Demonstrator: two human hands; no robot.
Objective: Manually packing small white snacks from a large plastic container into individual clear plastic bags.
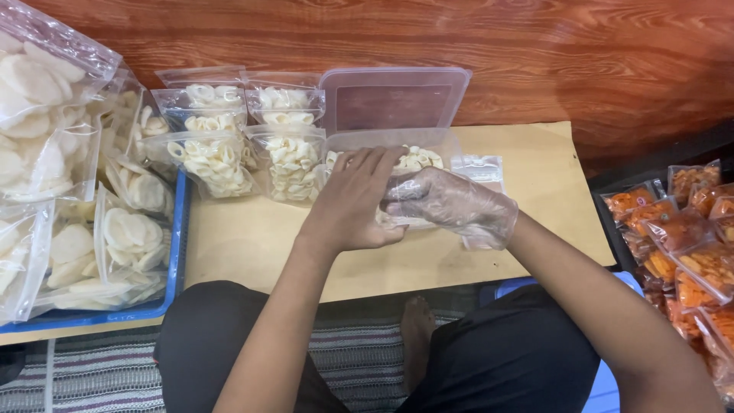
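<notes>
At the far left, a blue plastic tray (180, 229) holds clear plastic bags of round white crackers (130, 237), stacked and leaning against each other. Just right of it, on the low tan wooden bench (252, 245), stand several sealed clear bags of pale ring-shaped crackers (218, 160) in rows against the reddish wood-grain wall (535, 46).

Beside these rows sits a clear rectangular plastic container (428, 145) with loose pale crackers inside; its translucent lid (394, 95) leans upright against the wall behind it.

In front of the container, the bare left hand (352, 203) has its fingers (375, 164) curled around the rim of a small clear plastic bag (397, 218), holding it. The right hand (455, 206), wearing a thin transparent disposable glove, meets the left at the same bag, its fingers (405, 191) pinched at the bag's mouth; whether they grip crackers or only the plastic cannot be told. A flat empty clear bag (482, 170) lies on the bench just behind the gloved hand.

At the far right, a heap of clear bags of orange snacks (684, 245) lies beyond the bench's edge.
</notes>
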